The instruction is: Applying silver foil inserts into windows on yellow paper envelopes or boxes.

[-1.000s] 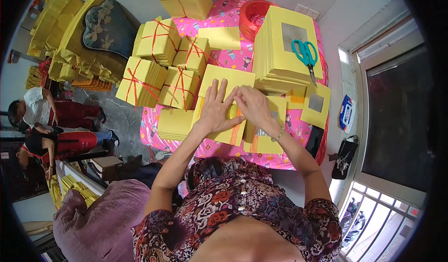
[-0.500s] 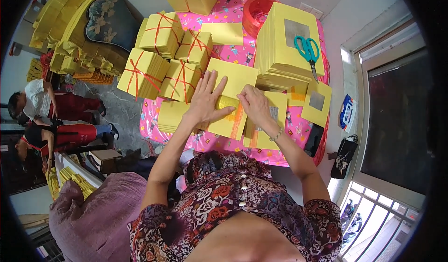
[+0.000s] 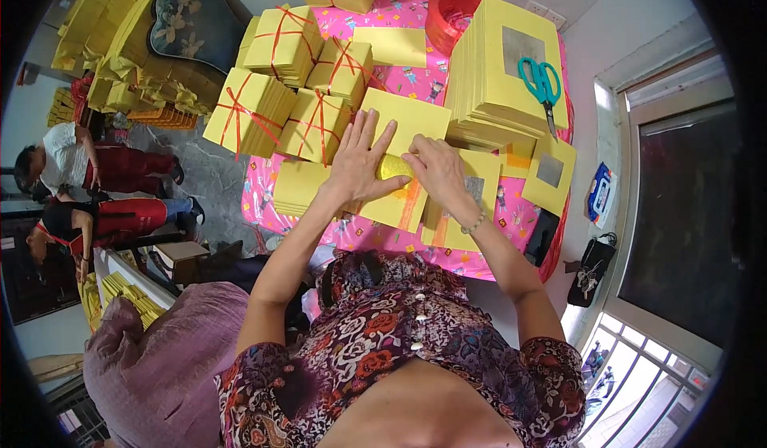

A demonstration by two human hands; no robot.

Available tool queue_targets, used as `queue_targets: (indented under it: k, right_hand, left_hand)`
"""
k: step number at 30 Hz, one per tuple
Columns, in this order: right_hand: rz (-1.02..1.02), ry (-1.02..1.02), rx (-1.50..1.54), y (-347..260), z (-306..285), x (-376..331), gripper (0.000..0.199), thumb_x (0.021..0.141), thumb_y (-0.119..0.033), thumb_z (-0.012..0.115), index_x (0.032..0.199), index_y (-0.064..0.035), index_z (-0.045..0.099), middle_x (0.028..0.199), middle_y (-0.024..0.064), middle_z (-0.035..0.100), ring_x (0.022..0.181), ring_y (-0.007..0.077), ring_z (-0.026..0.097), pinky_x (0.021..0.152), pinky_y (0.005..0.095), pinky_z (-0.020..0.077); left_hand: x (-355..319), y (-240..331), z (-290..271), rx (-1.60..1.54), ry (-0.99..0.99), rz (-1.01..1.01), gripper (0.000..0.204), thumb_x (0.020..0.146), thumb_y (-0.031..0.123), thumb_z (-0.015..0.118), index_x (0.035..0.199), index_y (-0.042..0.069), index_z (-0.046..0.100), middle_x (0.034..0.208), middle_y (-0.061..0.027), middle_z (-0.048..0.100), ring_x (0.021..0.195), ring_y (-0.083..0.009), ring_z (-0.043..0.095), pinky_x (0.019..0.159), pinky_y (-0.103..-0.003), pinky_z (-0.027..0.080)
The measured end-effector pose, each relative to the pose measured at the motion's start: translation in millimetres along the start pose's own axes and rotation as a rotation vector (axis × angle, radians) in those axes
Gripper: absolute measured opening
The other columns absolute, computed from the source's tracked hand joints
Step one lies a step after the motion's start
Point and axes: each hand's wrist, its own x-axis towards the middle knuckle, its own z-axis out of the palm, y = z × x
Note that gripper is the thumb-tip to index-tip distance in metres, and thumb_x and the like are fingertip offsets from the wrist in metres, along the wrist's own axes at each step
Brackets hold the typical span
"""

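Hiding gold patch (image 3: 395, 168) partly: left fingers (image 3: 367, 131) splayed, empty; right fingers (image 3: 431, 152) curled (hold unclear).

- The head view comes from the left of two fisheye cameras on the person's head, upright, unmirrored.
- It faces down past the floral blouse (image 3: 375, 320), which is nearest, to the pink-covered table (image 3: 260, 188).
- The left hand (image 3: 357, 166) and right hand (image 3: 438, 170) sit near centre.
- The door (image 3: 679, 208) bends toward the rim.
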Motion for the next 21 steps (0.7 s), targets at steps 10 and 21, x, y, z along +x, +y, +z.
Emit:
queue_targets:
  k: [10,21]
  right_hand:
    - [-0.071,0.05,-0.028,0.0,-0.4,-2.6,0.024,0.081,-0.022,0.071,0.096,-0.0059,0.061,0.088,0.0091,0.055,0.083,0.0274,0.058,0.072,0.0398,0.0476]
    - [-0.341,0.202,-0.212,14.5,-3.9,4.1,0.018,0.081,-0.02,0.071,0.095,-0.0083,0.068,0.087,0.0028,0.057,0.082,0.0209,0.056,0.07,0.0351,0.048]
  left_hand:
    - [1.6,-6.5,-1.8,-0.081,-0.015,-0.01,0.1,0.08,0.073,0.055,0.153,0.012,0.026,0.156,-0.03,0.013,0.146,-0.045,0.006,0.118,-0.054,0.011]
    - [-11.0,39.6,6.0,-0.629,0.623,-0.447,0.057,0.081,0.015,0.075,0.122,-0.002,0.041,0.111,-0.0173,0.05,0.093,-0.0249,0.056,0.082,-0.037,0.048]
